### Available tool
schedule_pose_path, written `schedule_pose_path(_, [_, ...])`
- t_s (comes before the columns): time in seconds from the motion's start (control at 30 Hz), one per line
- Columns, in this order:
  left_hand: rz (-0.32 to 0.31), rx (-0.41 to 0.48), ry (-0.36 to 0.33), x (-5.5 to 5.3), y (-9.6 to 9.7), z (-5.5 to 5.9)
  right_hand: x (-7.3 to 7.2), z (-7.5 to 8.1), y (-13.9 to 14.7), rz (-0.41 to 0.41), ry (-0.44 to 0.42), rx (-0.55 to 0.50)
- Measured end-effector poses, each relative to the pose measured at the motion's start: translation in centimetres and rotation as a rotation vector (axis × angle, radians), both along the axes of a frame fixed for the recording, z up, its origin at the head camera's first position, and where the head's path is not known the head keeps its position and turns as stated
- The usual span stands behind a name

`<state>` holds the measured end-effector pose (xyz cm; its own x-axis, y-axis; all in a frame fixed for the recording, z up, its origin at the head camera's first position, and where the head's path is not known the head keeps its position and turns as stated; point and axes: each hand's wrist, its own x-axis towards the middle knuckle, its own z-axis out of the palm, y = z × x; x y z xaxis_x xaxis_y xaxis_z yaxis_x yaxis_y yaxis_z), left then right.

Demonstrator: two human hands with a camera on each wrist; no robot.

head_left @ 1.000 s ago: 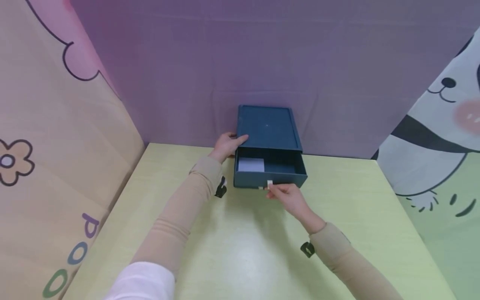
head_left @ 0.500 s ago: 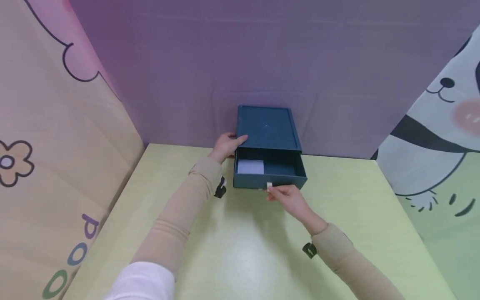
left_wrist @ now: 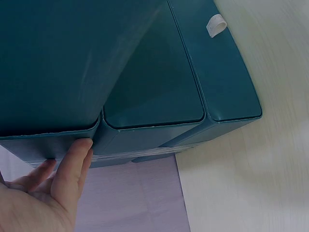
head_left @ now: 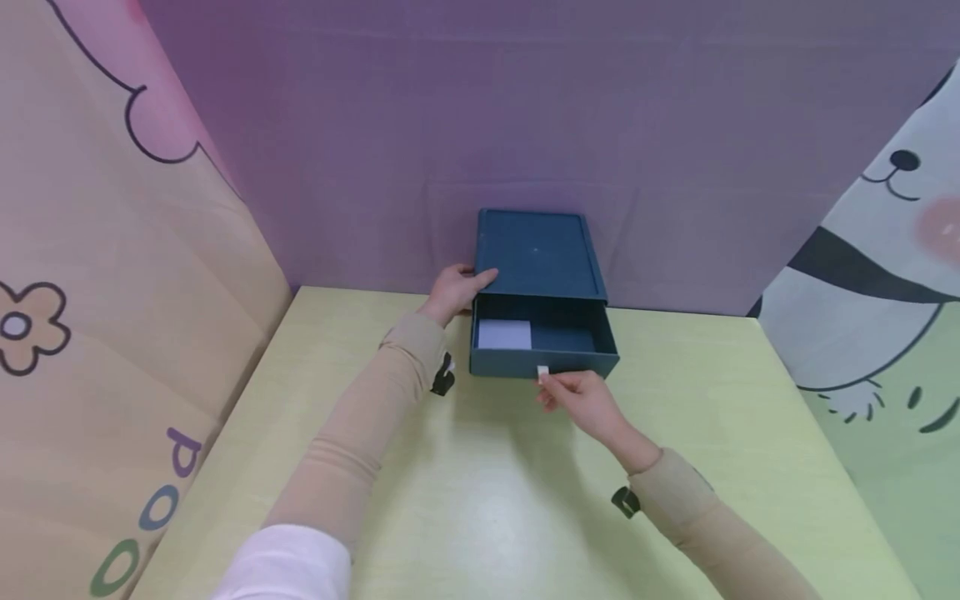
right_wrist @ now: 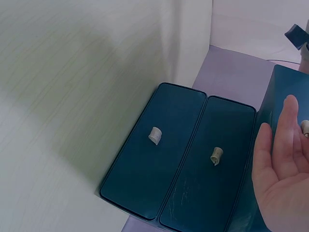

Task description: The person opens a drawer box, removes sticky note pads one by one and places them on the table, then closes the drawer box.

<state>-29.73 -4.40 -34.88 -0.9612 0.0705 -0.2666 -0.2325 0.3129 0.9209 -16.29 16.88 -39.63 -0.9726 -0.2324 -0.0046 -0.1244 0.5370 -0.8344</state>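
Observation:
A dark blue drawer cabinet (head_left: 536, 254) stands at the back of the table against the purple backdrop. Its top drawer (head_left: 495, 363) is pulled partway out, with a white rectangular item (head_left: 504, 334) lying inside at the left. My left hand (head_left: 452, 292) rests on the cabinet's left side, thumb over the top edge; the left wrist view shows fingertips (left_wrist: 83, 144) pressing the side. My right hand (head_left: 588, 404) pinches the small white pull tab (head_left: 543, 374) on the drawer front. In the right wrist view that tab (right_wrist: 305, 128) is partly hidden behind the fingers.
Two closed lower drawers (right_wrist: 217, 183) sit beneath the pulled one, each with its own pull tab (right_wrist: 155, 135). The pale yellow table (head_left: 480, 500) extends in front. Printed cloth walls stand on both sides, with a panda (head_left: 885, 275) at the right.
The top drawer has come out very slightly toward me, and my right hand has moved with its tab. My left hand stays in place on the cabinet.

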Motion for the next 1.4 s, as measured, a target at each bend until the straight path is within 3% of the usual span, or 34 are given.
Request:
schedule_pose_path(0.63, [0.024, 0.001, 0.004, 0.1, -0.4, 0.0, 0.2, 0.2, -0.2, 0.043, -0.029, 0.044])
schedule_pose_path(0.97, [0.003, 0.013, 0.008, 0.2, 0.1, -0.1, 0.6, 0.5, 0.3, 0.100, 0.078, 0.158])
schedule_pose_path(1.4, [-0.013, 0.006, 0.025, 0.0, 0.3, -0.2, 0.5, 1.5, 0.5, 0.148, 0.021, 0.233])
